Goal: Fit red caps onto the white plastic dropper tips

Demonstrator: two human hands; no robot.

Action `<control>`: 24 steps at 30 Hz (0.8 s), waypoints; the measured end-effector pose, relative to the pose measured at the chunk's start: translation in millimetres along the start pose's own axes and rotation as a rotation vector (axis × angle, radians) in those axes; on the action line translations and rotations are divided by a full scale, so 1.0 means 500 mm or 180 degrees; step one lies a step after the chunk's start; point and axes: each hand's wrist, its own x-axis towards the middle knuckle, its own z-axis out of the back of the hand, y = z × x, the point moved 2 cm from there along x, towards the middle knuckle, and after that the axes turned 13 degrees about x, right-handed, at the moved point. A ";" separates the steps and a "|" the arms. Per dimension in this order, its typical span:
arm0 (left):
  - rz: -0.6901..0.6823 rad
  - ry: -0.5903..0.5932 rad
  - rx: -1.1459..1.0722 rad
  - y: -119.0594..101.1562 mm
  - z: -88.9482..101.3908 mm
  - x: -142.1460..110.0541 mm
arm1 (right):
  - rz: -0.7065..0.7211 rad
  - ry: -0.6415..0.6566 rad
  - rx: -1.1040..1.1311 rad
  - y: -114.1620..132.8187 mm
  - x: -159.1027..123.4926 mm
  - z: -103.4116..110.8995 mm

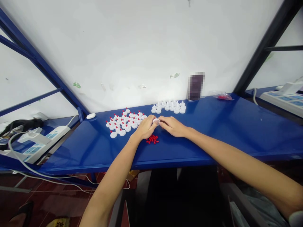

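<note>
Between my two hands is a white nozzle cap (156,121), its round underside turned toward me. My left hand (146,127) is closed on it from the left. From the right, the fingertips of my right hand (174,126) pinch at the cap's edge; its tip is hidden. Small red tip covers (152,139) lie in a loose pile just below my left hand. Left of my hands stand many white nozzle caps with red tips (124,121). Behind my hands is a smaller group of white nozzle caps with bare tips (168,106).
The blue table (213,126) meets a white wall. A pixelated dark object (196,86) leans there, with a clear bag of red pieces (223,96) to its right. A white oval case (91,116) lies at the left. Power strips (44,142) with cables sit beyond the blue frame.
</note>
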 end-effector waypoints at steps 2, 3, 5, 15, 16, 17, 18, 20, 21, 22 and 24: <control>-0.0051 -0.0003 -0.0027 -0.001 0.001 0.000 | 0.0016 0.0004 -0.0056 -0.001 0.000 -0.001; -0.0070 -0.0022 -0.0016 -0.001 0.002 0.000 | 0.0024 0.0006 -0.0086 -0.001 0.000 -0.002; -0.0085 -0.0062 0.0050 -0.002 0.004 0.001 | 0.0018 0.0009 -0.0122 0.000 0.001 -0.002; -0.0096 -0.0128 0.0014 -0.009 0.005 0.002 | -0.0054 -0.0027 -0.0038 0.003 0.002 0.002; -0.0102 -0.0130 0.0003 -0.009 0.005 0.002 | -0.0061 -0.0022 -0.0033 0.003 0.002 0.002; -0.0108 -0.0124 -0.0008 -0.009 0.005 0.003 | -0.0068 -0.0013 -0.0026 0.003 0.002 0.002; -0.0113 -0.0118 -0.0019 -0.009 0.004 0.003 | -0.0074 -0.0007 -0.0021 0.004 0.002 0.002; -0.0126 -0.0115 -0.0048 -0.008 0.004 0.003 | -0.0088 -0.0007 -0.0008 0.005 0.002 0.002; -0.0139 -0.0122 -0.0063 -0.008 0.004 0.003 | -0.0093 -0.0010 -0.0001 0.006 0.002 0.002; -0.0157 -0.0132 -0.0075 -0.009 0.003 0.003 | -0.0096 -0.0013 0.0005 0.007 0.002 0.002; -0.0198 -0.0160 -0.0102 -0.009 0.003 0.003 | -0.0098 -0.0019 0.0010 0.007 0.002 0.002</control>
